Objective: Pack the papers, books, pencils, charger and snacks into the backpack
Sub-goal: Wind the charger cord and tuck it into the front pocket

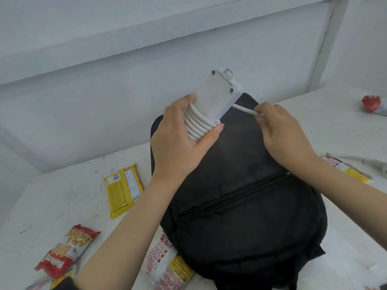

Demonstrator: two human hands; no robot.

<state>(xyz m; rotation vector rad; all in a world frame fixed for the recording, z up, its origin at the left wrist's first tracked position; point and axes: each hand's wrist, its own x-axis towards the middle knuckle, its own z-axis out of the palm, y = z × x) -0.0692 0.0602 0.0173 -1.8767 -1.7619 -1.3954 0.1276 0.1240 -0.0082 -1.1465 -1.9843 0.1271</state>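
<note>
Currently | left grip [178, 132] is wrapping round the cable-wound charger [215, 97], holding it tilted above the backpack [240, 195] | right grip [280, 130] is pinching the loose cable end [247, 110] | backpack is lying on the worktop [62, 195].

The person is wearing a dark, near-black sleeve [62, 284] on the left arm; only a small edge of it is showing at the bottom of the view, too blurred to tell the fabric. From that edge the left forearm [129, 222] is showing bare down to the left hand [178, 135]. The right forearm [351, 190] is showing bare from the frame's right edge to the right hand [282, 130]. The nails are looking short and plain, the left thumbnail [220, 127] showing clearest.
</note>
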